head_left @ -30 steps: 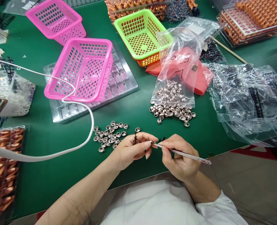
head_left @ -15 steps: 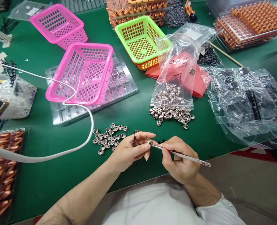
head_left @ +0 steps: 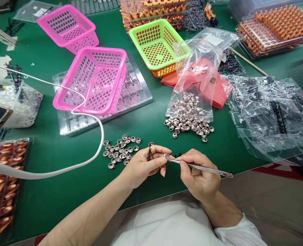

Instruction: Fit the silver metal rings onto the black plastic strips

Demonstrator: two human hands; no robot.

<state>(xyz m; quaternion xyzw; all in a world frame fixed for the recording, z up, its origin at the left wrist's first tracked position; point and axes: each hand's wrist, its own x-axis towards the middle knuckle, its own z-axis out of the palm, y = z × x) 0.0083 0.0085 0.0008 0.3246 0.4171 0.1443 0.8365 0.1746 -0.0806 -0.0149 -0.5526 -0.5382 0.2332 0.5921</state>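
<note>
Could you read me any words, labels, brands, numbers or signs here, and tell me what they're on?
No word, brand or number reads clearly.
Clear plastic bag: dark handwritten marks, not surely readable.
Small square patch there: too small to read.
Upper-right white label, on a plastic bag: nothing legible.
Upper-left white label, on another bag: nothing legible.
Tweezers in the right hand: red marks, too small.
</note>
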